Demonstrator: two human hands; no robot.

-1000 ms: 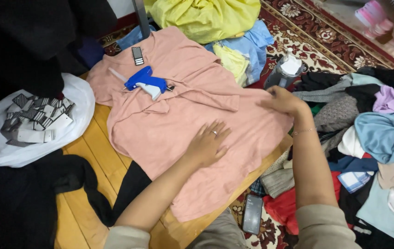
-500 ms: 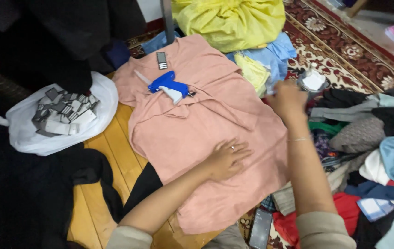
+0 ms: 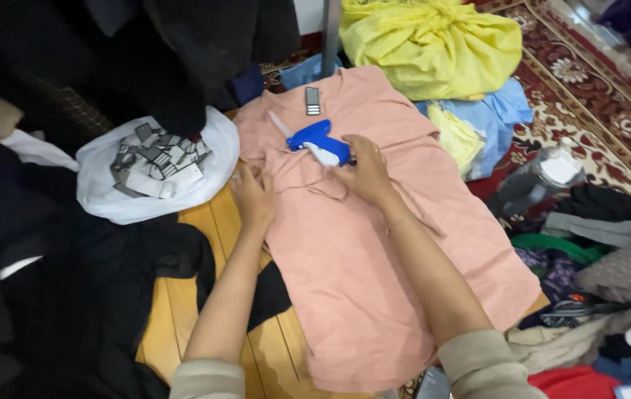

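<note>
Pink shirt (image 3: 374, 273) lying spread out flat on the wooden floor (image 3: 182, 310), neck end pointing away and hem end reaching near. Resting on the shirt's chest, a blue tagging gun (image 3: 320, 140), with a small dark tag (image 3: 312, 100) lying just past it by the collar. Right hand (image 3: 363, 171) pressing down on the shirt right beside the gun, fingertips touching the gun's handle, fingers curled a little but not closing around anything. Left hand (image 3: 254, 196) lying flat on the shirt's left edge, fingers loose and gripping nothing, just pushing on the cloth. Sitting off the shirt's left side, a white bag (image 3: 119, 203) holding a heap of grey and white tags (image 3: 154, 159). Piling up beyond that bag and near the shirt's left side, lots of black clothes (image 3: 71, 295). Sitting past the shirt's collar, to its right, a big yellow bundle (image 3: 433, 44), with light blue cloth (image 3: 492, 122) tucked under it and touching the shirt's right shoulder. Lying off the shirt's right side, a clear plastic bottle (image 3: 544, 177) on a red patterned rug (image 3: 611, 118), and further along that side a messy heap of mixed clothes (image 3: 603, 266).
</note>
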